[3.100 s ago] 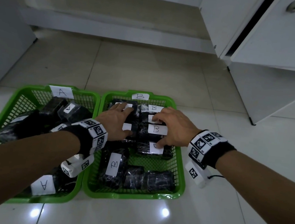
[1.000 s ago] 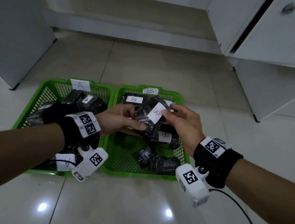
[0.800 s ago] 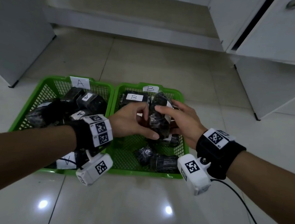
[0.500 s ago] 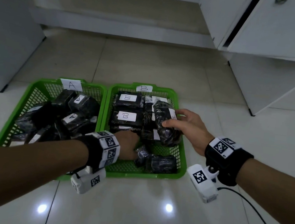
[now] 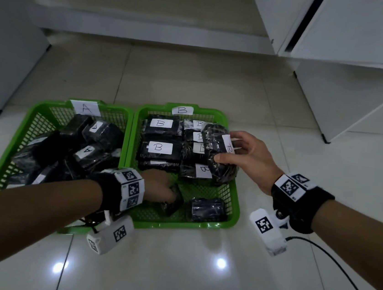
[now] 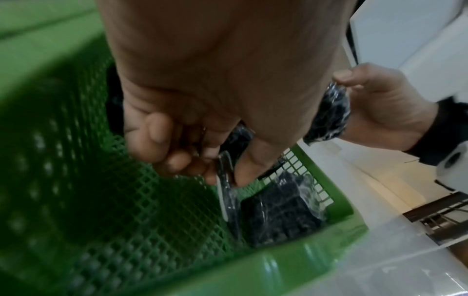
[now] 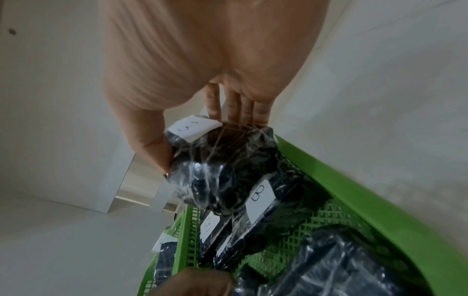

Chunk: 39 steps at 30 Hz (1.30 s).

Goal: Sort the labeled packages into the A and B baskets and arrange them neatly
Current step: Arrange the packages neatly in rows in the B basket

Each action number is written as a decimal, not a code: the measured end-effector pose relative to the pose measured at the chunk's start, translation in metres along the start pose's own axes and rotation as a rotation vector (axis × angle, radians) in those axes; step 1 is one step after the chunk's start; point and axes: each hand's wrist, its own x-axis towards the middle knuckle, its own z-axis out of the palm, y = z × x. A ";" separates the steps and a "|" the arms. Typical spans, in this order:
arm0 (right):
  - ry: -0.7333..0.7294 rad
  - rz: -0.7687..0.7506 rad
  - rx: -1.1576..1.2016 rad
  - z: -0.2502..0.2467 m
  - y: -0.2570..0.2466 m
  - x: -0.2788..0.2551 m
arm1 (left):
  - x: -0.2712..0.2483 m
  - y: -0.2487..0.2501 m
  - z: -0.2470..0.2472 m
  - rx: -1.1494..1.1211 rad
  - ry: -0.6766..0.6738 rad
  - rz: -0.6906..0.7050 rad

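Note:
Two green baskets sit side by side on the floor: basket A (image 5: 38,115) on the left, basket B (image 5: 235,198) on the right, both holding black wrapped packages with white labels. My right hand (image 5: 240,151) holds a black package labelled B (image 5: 218,155) tilted on edge over the right-hand stack in basket B; the thumb and fingers grip it (image 7: 222,160). My left hand (image 5: 164,189) reaches into the near part of basket B and pinches the edge of a small black package (image 6: 226,180). Another black package (image 5: 207,209) lies beside it.
White cabinets stand at the back right (image 5: 351,74) and a grey unit at the left (image 5: 3,52). A black cable (image 5: 347,277) runs from my right wrist across the glossy tiled floor (image 5: 194,276). Basket A's packages lie jumbled.
My left hand let go of the B package and dropped to the near part of basket B, pinching a small package. My right hand moved the B package to the right-hand stack.

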 end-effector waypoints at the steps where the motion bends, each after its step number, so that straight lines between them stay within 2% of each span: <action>1: -0.009 -0.016 -0.015 0.001 -0.001 0.001 | -0.003 -0.005 -0.005 0.000 0.000 -0.015; 6: -0.041 -0.131 -0.100 0.022 -0.014 0.002 | -0.028 -0.024 -0.040 -0.061 0.042 -0.051; 8: -0.078 -0.201 -0.181 0.035 -0.019 -0.001 | -0.042 -0.033 -0.058 -0.160 0.149 -0.070; 12: -0.205 -0.318 -0.452 0.065 -0.026 -0.010 | -0.062 -0.063 -0.084 -0.443 0.491 -0.138; 14: -0.259 -0.381 -0.578 0.082 -0.027 -0.015 | -0.068 -0.074 -0.085 -0.592 0.602 -0.103; 16: -0.301 -0.437 -0.689 0.101 -0.026 -0.018 | -0.070 -0.079 -0.081 -0.752 0.647 -0.030; 19: -0.397 -0.447 -0.837 0.126 -0.023 -0.019 | -0.068 -0.085 -0.070 -0.834 0.624 0.060; 22: -0.441 -0.440 -0.915 0.140 -0.019 -0.016 | -0.069 -0.088 -0.061 -0.721 0.541 0.064; 26: -0.437 -0.376 -0.724 0.138 -0.015 -0.010 | -0.069 -0.086 -0.056 -0.640 0.493 0.059; 29: -0.446 -0.371 -0.611 0.134 -0.013 -0.006 | -0.067 -0.086 -0.056 -0.690 0.499 0.055; 34: -0.546 -0.395 -0.913 0.140 -0.006 0.002 | -0.061 -0.094 -0.055 -0.797 0.509 0.035; 39: -0.625 -0.407 -1.116 0.153 -0.001 0.002 | -0.065 -0.089 -0.055 -0.671 0.497 0.027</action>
